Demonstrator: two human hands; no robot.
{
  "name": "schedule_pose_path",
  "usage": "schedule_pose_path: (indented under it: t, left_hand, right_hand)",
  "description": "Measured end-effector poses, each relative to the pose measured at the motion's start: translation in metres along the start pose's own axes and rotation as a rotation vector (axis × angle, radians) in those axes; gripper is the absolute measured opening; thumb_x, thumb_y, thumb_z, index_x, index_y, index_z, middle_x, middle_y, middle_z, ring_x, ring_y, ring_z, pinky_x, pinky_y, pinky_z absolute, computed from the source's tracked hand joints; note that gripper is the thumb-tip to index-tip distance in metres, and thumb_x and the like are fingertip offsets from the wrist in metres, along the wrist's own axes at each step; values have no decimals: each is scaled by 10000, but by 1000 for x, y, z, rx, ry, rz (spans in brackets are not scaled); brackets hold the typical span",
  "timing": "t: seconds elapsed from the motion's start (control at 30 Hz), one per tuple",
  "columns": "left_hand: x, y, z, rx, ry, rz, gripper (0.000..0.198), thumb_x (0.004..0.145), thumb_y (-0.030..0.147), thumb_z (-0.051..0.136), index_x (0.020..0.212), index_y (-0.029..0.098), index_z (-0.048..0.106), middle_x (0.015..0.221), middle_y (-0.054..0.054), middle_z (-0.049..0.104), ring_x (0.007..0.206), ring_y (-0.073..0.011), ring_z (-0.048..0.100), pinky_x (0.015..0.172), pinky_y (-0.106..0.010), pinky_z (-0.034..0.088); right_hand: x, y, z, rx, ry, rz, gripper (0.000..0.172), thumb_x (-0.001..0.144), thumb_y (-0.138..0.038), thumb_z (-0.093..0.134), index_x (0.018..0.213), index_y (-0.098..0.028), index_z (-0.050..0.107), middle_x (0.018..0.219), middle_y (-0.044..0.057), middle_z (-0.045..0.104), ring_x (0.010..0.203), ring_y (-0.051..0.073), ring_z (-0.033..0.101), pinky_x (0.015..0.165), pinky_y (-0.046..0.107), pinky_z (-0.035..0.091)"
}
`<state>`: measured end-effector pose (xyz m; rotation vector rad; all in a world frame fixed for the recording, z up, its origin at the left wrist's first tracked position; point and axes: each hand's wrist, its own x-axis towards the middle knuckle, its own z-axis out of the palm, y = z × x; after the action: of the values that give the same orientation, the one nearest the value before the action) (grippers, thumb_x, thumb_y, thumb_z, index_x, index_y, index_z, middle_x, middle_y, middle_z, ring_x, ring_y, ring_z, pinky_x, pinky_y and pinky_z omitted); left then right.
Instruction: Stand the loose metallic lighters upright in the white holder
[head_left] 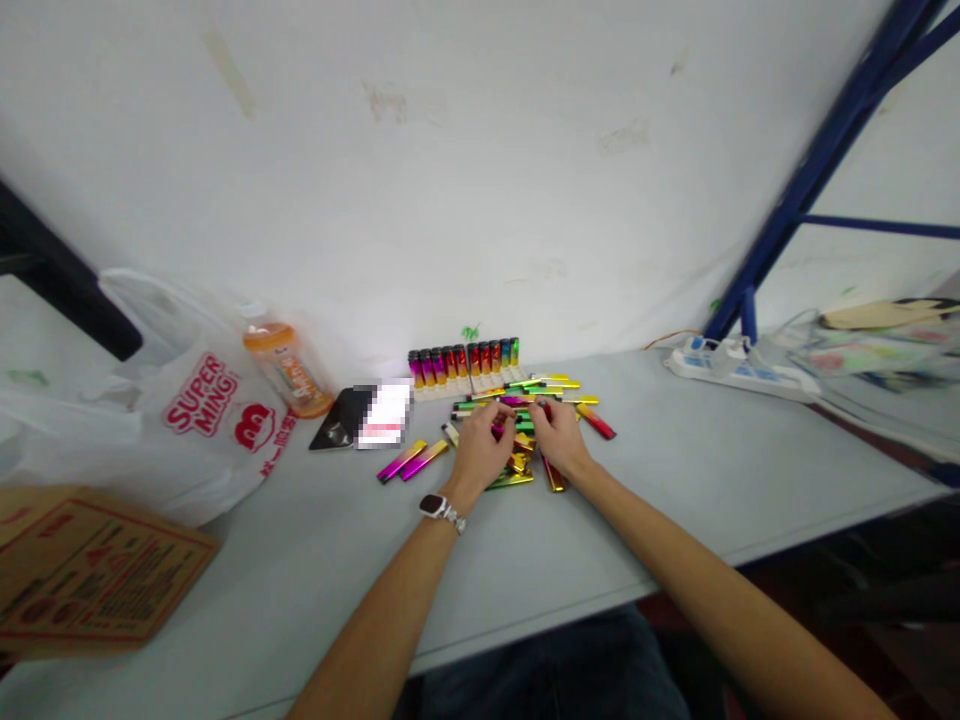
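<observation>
Nearest, at the counter's (675, 470) left front edge, lies a printed cardboard box (82, 570). My two forearms reach forward over the bare grey top, the left one with a wristwatch (433, 505). My left hand (484, 445) and right hand (559, 440) rest knuckles-up, close together, on the pile of metallic sticks (511, 480), which sits mid-counter. Both hands are narrow, their fingertips drawn in toward a magenta stick (501, 431) between them. My fingers hide the contact, so I cannot tell whether either hand grips it or only touches it. Just left of the pile lie two pink-and-gold sticks (412, 460), and a red stick (598, 422) lies just right of it. I judge the step in hand to be picking one piece out of the heap. Lifting it clear calls for a fine pinch on that piece alone, since the others overlap it. Behind the pile a row of lighters (465, 360) stands upright in a pale tray against the wall (480, 150). Farther left are a dark flat object (334, 425), an orange bottle (285, 370) and a white plastic bag (202, 420). To the far right a power strip (735, 370) lies by a blue frame (810, 170).
</observation>
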<state>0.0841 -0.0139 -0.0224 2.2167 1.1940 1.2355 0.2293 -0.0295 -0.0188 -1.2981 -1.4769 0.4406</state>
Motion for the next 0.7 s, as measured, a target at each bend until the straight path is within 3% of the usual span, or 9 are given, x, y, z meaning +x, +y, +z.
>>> schedule_pose_path:
  t: [0.3,0.5,0.6,0.7]
  left_hand:
    - [0,2,-1,2,-10,1,114,850,134,519,872,202,609,841,-17,665,832,-180,611,777,-315,477]
    - [0,2,0,27,-13,-12,97,849,147,527,855,197,610,809,-17,646,817,-183,597,773,-322,468]
    - [-1,3,0,27,-22,-14,95,844,140,535,840,199,610,786,-10,635,798,-177,590,762,-315,466]
    - [-1,3,0,36,-19,-31,92,850,147,539,839,201,612,791,-9,632,802,-177,593,758,-315,465]
  right_hand:
    - [-2,-3,2,-3,-15,6,316,905,-421,454,690,-201,526,575,-28,492,557,141,437,547,266,320]
    - [1,3,2,134,-45,26,283,924,-516,463,944,-234,485,619,-57,494,546,134,452,537,249,368]
    - [12,9,-2,164,-95,18,302,924,-527,458,927,-228,496,618,-47,526,538,134,482,531,254,395]
    - [35,15,-9,36,-88,-60,337,863,-536,558,832,-200,575,698,4,611,640,154,552,604,274,436]
